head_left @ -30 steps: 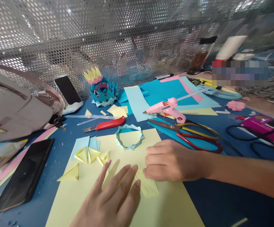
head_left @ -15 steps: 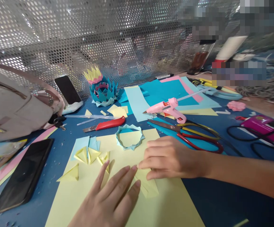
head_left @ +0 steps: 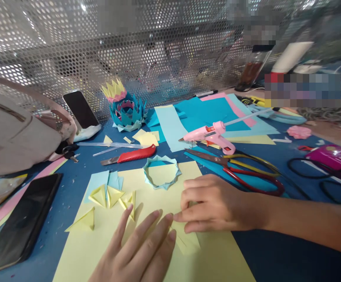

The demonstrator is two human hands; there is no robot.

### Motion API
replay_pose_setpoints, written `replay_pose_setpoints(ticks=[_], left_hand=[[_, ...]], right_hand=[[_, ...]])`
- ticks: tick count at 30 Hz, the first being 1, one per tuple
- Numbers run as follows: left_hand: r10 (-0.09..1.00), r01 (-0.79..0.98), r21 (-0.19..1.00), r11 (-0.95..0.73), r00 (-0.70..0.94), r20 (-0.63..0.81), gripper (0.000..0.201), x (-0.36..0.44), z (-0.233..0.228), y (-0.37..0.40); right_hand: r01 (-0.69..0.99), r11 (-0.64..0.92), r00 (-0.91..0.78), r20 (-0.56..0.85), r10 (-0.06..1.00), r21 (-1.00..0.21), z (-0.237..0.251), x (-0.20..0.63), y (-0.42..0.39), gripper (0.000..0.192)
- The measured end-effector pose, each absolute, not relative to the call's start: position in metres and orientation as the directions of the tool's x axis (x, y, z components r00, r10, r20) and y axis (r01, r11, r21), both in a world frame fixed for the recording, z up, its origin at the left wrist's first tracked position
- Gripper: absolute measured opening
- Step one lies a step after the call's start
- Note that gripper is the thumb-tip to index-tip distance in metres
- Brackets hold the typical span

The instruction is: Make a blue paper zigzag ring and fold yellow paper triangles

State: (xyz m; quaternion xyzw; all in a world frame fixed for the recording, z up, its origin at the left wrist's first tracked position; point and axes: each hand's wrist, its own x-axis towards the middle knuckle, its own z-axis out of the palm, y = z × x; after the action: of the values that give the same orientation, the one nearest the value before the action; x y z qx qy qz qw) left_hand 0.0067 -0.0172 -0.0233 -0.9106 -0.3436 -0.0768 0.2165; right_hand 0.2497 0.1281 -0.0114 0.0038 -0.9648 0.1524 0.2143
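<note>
My left hand point(head_left: 138, 252) lies flat, fingers spread, pressing a small yellow folded paper piece point(head_left: 185, 241) onto the large yellow sheet point(head_left: 214, 258). My right hand point(head_left: 214, 203) rests beside it with its fingertips pinching and pressing the same piece's edge. Several small folded yellow triangles point(head_left: 107, 196) lie to the left on the sheet. A light blue paper ring point(head_left: 161, 178) sits just beyond my hands.
Red-handled scissors point(head_left: 247, 172), a pink glue gun point(head_left: 211, 135) and a red utility knife point(head_left: 132, 154) lie behind. A black phone point(head_left: 20, 221) lies left, a bag point(head_left: 17, 129) farther back. A blue paper crown point(head_left: 126, 111) stands by the perforated metal wall point(head_left: 129, 51).
My right fingers slid a little left along the small yellow piece toward my left fingertips. The view shifted slightly; my left hand stays flat on the paper.
</note>
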Motion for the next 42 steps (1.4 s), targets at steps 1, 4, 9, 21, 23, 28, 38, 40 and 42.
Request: replay_pose_setpoints(ticks=[1,4,9,21,23,28,38,40,42], left_hand=[[0.59,0.653,-0.348,-0.672,0.757,0.282,0.04,0.0066,-0.0231,-0.0174],[0.584,0.641,-0.365,-0.675,0.766,0.267,0.039,0.0061,-0.0231,-0.0173],[0.585,0.647,-0.359,-0.673,0.762,0.276,0.039,0.006,-0.0245,-0.0166],[0.589,0.656,-0.336,-0.676,0.755,0.287,0.037,0.005,-0.025,-0.0164],[0.59,0.655,-0.339,-0.676,0.756,0.283,0.039,0.0049,-0.0247,-0.0174],[0.594,0.649,-0.338,-0.681,0.76,0.263,0.04,0.0048,-0.025,-0.0181],[0.603,0.668,-0.307,-0.678,0.744,0.289,0.041,0.0045,-0.0259,-0.0165],[0.604,0.669,-0.308,-0.676,0.743,0.289,0.041,0.0045,-0.0265,-0.0162],[0.605,0.668,-0.31,-0.677,0.744,0.284,0.041,0.0045,-0.0269,-0.0162]], right_hand=[[-0.068,0.956,-0.909,0.413,0.058,-0.285,-0.0117,0.2498,0.1281,0.026],[-0.06,0.965,-0.914,0.402,0.05,-0.256,-0.013,0.2499,0.128,0.026],[-0.066,0.975,-0.908,0.418,0.029,-0.212,-0.0138,0.2495,0.1272,0.022],[-0.014,0.957,-0.915,0.39,0.104,-0.289,-0.015,0.2504,0.1288,0.023],[-0.022,0.962,-0.909,0.406,0.094,-0.272,-0.0152,0.2507,0.1284,0.021],[-0.032,0.982,-0.895,0.442,0.056,-0.188,-0.0149,0.251,0.1265,0.02],[-0.05,0.995,-0.867,0.498,-0.002,-0.084,-0.0171,0.2478,0.1251,0.007],[-0.044,0.998,-0.861,0.509,-0.012,-0.051,-0.016,0.246,0.1246,0.011],[-0.031,0.999,-0.855,0.519,-0.018,-0.016,-0.0143,0.2441,0.1241,0.017]])
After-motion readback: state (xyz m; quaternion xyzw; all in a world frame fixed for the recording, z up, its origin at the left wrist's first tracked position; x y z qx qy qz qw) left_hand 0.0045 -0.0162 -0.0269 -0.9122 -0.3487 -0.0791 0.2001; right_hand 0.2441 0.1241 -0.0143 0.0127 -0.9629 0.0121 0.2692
